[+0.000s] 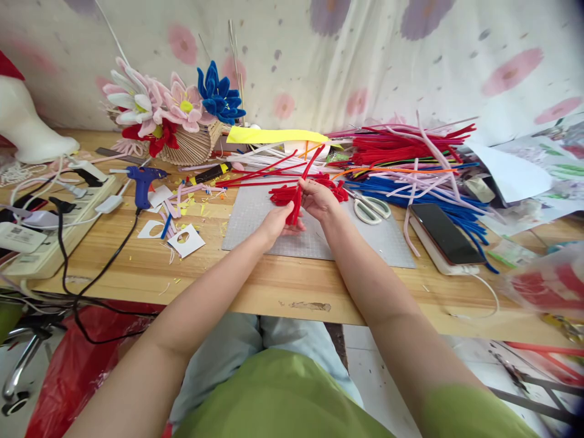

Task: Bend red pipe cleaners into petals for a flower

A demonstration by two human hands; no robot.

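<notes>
Stems [296, 210], red and fuzzy, clamped in your grip: left hand [275, 222] clasping below, right hand [319, 199] pinching above, seemingly to steady them; scissors [370, 201] just right, grey mat [249, 220] beneath.

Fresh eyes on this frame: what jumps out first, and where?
Likely the bright red fuzzy stems held between the left hand and right hand, over the gray mat at the middle of the table. Next, the fuzzy flowers at the back left, where a vivid blue flower sits beside a pink one. The long yellow strip behind the hands also stands out.
</notes>
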